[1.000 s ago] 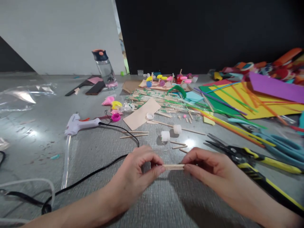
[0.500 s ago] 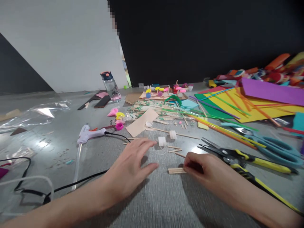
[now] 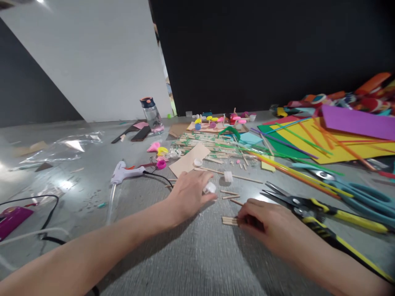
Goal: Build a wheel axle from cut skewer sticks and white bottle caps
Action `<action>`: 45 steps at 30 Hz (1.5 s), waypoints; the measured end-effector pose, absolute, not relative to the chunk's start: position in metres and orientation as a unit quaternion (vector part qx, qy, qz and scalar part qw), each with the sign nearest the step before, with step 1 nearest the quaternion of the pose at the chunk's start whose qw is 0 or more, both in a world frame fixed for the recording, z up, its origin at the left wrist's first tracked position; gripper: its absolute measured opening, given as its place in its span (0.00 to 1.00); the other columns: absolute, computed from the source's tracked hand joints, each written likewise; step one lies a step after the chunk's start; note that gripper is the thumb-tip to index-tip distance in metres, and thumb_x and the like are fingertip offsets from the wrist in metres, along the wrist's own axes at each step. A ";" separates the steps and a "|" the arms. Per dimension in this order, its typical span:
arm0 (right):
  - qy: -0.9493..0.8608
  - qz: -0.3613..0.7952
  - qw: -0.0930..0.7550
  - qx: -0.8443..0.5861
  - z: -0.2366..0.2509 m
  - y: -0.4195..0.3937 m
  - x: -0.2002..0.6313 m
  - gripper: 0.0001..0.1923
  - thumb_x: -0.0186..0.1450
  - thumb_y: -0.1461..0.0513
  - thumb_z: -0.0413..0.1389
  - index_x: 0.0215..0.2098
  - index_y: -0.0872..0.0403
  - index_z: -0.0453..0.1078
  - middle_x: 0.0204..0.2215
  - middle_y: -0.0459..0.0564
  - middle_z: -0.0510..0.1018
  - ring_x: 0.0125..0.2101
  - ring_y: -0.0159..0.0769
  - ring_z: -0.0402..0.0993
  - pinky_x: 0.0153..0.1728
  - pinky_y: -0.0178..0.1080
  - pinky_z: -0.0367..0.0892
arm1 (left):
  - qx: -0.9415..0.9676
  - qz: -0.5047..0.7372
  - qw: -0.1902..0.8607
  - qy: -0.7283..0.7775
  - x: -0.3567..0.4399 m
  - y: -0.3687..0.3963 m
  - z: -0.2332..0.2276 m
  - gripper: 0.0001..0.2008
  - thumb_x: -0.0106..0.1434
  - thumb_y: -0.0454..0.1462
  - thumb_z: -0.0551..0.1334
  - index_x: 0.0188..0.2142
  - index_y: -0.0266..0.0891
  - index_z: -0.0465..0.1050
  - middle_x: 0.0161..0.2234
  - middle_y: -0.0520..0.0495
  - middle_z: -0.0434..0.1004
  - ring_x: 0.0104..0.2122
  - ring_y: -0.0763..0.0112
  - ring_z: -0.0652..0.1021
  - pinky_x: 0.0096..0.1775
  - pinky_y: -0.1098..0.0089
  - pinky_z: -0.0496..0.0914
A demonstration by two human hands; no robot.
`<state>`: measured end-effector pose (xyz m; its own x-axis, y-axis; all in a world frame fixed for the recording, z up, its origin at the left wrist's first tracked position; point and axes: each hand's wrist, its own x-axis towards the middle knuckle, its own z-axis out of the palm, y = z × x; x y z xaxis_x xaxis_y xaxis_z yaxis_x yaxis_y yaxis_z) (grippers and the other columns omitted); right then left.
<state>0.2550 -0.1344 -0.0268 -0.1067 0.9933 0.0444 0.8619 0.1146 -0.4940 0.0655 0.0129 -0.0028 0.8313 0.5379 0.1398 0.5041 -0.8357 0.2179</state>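
My left hand (image 3: 191, 193) has its fingers and thumb around a small white plastic cap (image 3: 210, 188), which is tilted between them. Lower right of it, my right hand (image 3: 257, 218) is closed on several short wooden sticks (image 3: 230, 221) lying side by side; their left ends show and the rest is under the fingers. A second white cap (image 3: 228, 176) stands just beyond, beside a long wooden stick (image 3: 247, 178). Two short sticks (image 3: 230, 195) lie between the hands. A third cap (image 3: 198, 163) rests on a thin wooden piece (image 3: 188, 161).
A glue gun (image 3: 126, 172) with a black cord lies at left. Yellow-handled pliers (image 3: 308, 205) and blue scissors (image 3: 348, 185) lie at right. Behind are bundled sticks (image 3: 197, 142), coloured sheets (image 3: 339, 144) and a water bottle (image 3: 152, 115).
My left hand has moved forward and right, and its fingers have come around the white cap, which has tipped. My right hand stays on the sticks. The whole view has shifted slightly.
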 end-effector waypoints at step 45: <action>-0.793 0.094 0.230 -0.556 -0.028 -0.145 0.249 0.04 0.75 0.63 0.49 0.45 0.50 0.66 0.40 0.46 0.73 0.36 0.34 0.72 0.36 0.40 0.67 | 0.913 0.138 0.326 0.202 0.020 -0.024 -0.021 0.09 0.67 0.32 0.64 0.47 0.37 0.74 0.43 0.49 0.78 0.44 0.70 0.76 0.47 0.71 0.68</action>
<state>0.2492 -0.1448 -0.0282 -0.2756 0.9252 0.2608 0.8386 0.3641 -0.4053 0.0200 -0.0237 -0.0211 0.8808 0.4580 0.1204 0.2786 -0.7067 0.6504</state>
